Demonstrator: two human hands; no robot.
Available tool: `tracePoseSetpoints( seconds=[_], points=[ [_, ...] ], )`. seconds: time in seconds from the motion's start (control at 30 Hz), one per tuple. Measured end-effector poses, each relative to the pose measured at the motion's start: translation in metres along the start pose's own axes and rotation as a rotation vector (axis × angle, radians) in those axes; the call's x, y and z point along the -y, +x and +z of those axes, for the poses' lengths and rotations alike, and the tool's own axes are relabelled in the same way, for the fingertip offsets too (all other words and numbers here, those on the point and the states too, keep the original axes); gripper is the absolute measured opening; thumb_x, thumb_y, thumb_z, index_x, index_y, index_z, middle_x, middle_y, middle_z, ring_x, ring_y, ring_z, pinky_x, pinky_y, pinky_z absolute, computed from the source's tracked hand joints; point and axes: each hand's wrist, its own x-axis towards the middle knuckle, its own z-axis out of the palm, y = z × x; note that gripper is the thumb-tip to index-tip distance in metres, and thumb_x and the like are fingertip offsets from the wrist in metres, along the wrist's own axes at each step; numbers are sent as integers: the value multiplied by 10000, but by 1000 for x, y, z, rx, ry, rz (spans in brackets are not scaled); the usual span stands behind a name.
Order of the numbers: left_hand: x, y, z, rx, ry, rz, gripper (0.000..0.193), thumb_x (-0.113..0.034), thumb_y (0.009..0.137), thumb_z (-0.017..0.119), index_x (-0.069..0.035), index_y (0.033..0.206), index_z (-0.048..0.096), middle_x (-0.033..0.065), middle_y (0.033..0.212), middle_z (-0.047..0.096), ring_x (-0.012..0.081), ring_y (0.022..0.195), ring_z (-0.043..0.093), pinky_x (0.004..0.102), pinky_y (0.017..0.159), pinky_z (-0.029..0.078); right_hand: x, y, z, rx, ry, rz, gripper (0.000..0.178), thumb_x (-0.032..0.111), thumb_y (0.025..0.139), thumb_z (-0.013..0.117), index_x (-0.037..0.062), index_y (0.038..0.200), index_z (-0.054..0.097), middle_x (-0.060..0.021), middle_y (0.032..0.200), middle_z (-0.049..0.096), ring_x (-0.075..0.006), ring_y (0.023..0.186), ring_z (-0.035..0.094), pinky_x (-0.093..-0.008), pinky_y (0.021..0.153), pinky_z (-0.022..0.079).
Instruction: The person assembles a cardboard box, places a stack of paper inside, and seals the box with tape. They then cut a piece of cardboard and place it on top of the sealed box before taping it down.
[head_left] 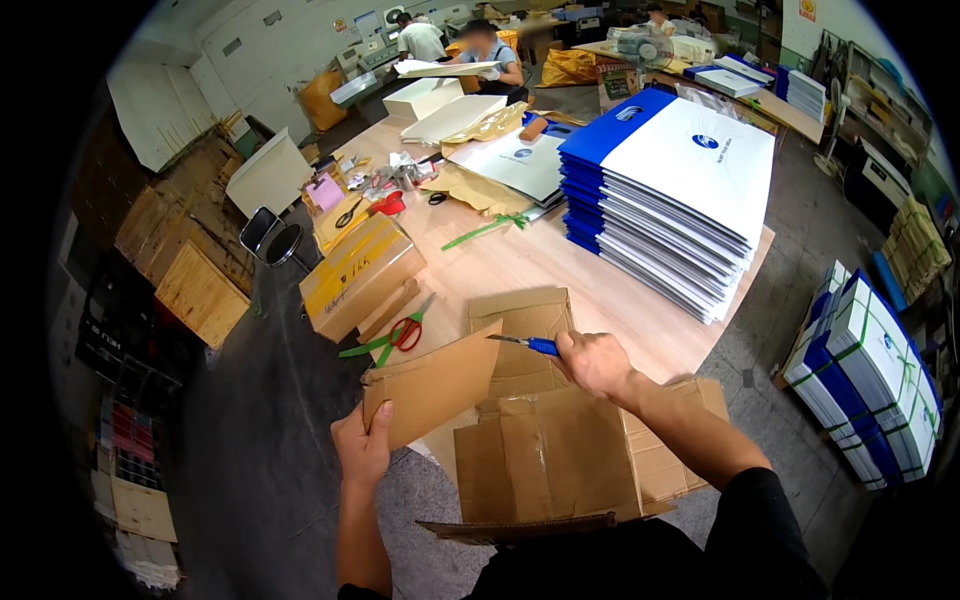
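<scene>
My left hand (362, 443) grips the lower left edge of a loose piece of brown cardboard (432, 383), held tilted above the table edge. My right hand (594, 362) is closed around a blue-handled utility knife (527, 344), whose blade points left toward the top right corner of that piece. Beneath both lies a flattened cardboard box (560, 455) with its flaps spread over the wooden table (520, 262) and my lap.
Red-handled scissors (404, 332) lie by a closed brown carton (360, 274). A tall stack of blue-and-white paper bags (672, 190) fills the table's right side. Bundled stacks (868, 378) sit on the floor at right. Other people work at the far end.
</scene>
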Motion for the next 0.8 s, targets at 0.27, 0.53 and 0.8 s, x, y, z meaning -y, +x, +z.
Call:
tracePoseSetpoints(
  seconds=[0.27, 0.53, 0.8],
  points=[
    [20, -4, 3, -16, -128, -40, 263, -185, 989, 603, 67, 986, 679, 50, 776, 679, 97, 704, 610, 286, 634, 481, 1, 5, -14, -71, -11, -15, 271, 279, 959, 593, 61, 859, 467, -143, 715, 626, -323, 613, 652, -443, 537, 513],
    [40, 1, -28, -99, -444, -102, 290, -223, 1024, 574, 43, 1112, 650, 58, 1029, 687, 123, 838, 621, 290, 749, 499, -148, -92, 90, 324, -309, 440, 387, 444, 972, 562, 65, 1028, 618, -185, 806, 712, -354, 706, 705, -484, 604, 536],
    [71, 4, 20, 17, -507, -310, 323, -242, 1034, 561, 39, 1175, 636, 51, 1074, 673, 127, 937, 622, 291, 828, 497, -103, -73, 95, 178, 17, 805, 486, 487, 934, 595, 32, 1104, 594, -207, 1000, 691, -365, 921, 691, -493, 797, 541]
  ],
)
